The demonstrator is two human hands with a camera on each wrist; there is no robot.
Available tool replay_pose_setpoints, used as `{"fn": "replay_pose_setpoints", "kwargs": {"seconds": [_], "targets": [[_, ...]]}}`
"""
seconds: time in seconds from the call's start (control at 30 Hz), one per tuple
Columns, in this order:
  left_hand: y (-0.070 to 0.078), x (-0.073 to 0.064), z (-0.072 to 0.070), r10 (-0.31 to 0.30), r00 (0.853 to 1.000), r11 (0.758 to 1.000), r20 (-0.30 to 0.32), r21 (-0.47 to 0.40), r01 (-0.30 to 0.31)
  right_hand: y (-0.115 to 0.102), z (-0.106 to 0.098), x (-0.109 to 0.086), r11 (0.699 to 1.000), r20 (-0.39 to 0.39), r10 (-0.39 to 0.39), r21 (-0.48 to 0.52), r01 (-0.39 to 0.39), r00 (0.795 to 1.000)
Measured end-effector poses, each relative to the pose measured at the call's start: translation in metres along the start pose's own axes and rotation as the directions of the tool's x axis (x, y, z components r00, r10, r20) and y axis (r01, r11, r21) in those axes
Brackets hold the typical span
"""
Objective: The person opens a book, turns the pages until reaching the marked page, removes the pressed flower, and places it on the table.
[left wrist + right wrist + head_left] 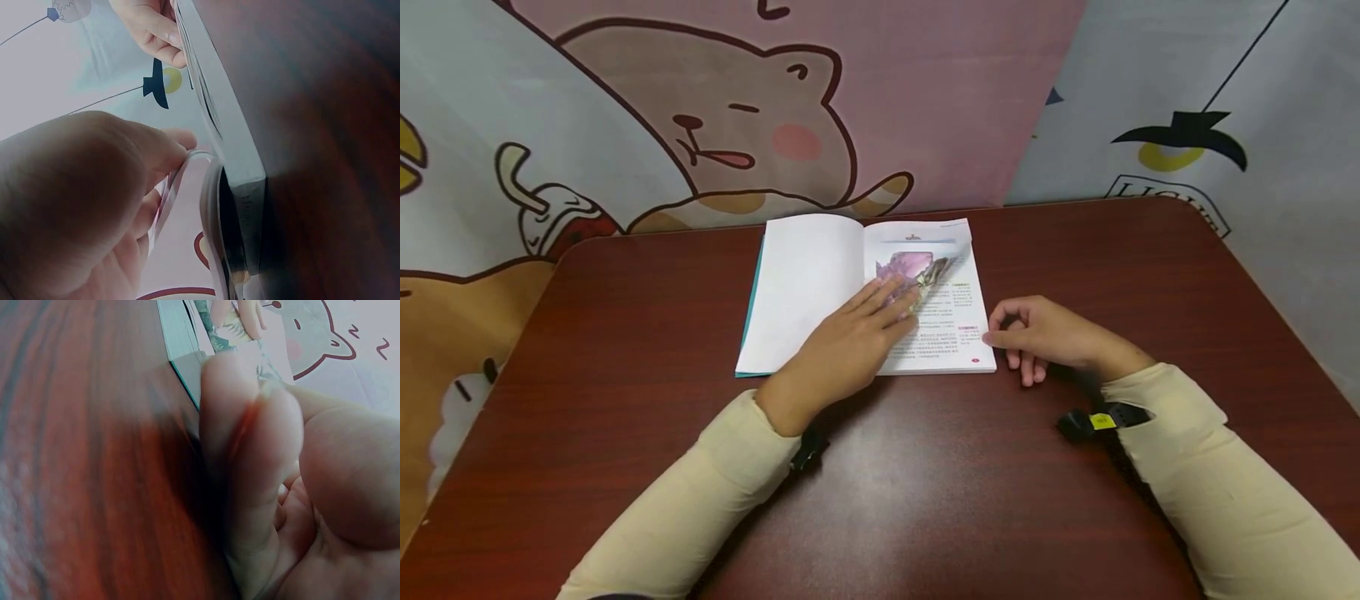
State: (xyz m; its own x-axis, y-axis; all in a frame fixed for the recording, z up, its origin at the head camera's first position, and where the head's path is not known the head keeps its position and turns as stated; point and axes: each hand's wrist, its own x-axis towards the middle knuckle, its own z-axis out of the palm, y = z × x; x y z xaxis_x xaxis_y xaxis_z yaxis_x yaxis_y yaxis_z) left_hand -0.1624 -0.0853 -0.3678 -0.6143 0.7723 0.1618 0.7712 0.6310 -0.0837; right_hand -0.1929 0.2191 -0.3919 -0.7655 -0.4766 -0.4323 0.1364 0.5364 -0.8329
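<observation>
An open book (812, 292) lies near the far edge of the table, a blank white page on its left and a printed page (955, 333) with a pink and purple picture on its right. My left hand (850, 342) reaches across the middle, its extended fingers resting on the right page over the picture. A blurred leaf edge slants beside those fingertips; in the left wrist view a curved page (187, 200) shows beside the hand. At the book's lower right edge is my right hand (1037, 337), fingers loosely bent, thumb tip by the page edge. I see nothing held in it.
The brown table (925, 483) extends around the book, with rounded far corners. Behind it hangs a cloth (955, 100) printed with a cartoon bear. A dark strap device with a yellow label (1102, 421) sits at my right wrist.
</observation>
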Motion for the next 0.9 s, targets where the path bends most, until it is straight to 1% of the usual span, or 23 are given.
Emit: {"fn": "replay_pose_setpoints", "kwargs": {"seconds": [0.13,0.3,0.4,0.8,0.9], "targets": [[-0.0003,-0.0013,0.0003,-0.02,1.0,1.0,0.001,0.0,0.02,-0.0003,0.0005,0.0002,1.0,-0.001,0.001,0.0,-0.001,1.0],[0.0007,-0.0025,-0.0002,-0.081,0.996,0.996,0.029,-0.025,0.081,-0.0007,0.0008,0.0003,1.0,0.0,0.002,0.004,-0.002,1.0],[0.0012,-0.0032,0.0,-0.11,0.993,0.993,0.036,-0.03,0.111,-0.0002,0.0008,0.0006,1.0,0.002,-0.001,0.006,0.001,1.0],[0.0016,-0.0038,0.0034,-0.164,0.986,0.986,-0.015,0.031,0.164,0.0019,0.0005,0.0014,1.0,0.001,-0.001,0.005,0.001,1.0],[0.0016,-0.0045,0.0035,-0.18,0.983,0.983,-0.019,0.037,0.181,0.0017,0.0003,0.0014,1.0,0.002,0.0,0.007,0.0,1.0]]}}
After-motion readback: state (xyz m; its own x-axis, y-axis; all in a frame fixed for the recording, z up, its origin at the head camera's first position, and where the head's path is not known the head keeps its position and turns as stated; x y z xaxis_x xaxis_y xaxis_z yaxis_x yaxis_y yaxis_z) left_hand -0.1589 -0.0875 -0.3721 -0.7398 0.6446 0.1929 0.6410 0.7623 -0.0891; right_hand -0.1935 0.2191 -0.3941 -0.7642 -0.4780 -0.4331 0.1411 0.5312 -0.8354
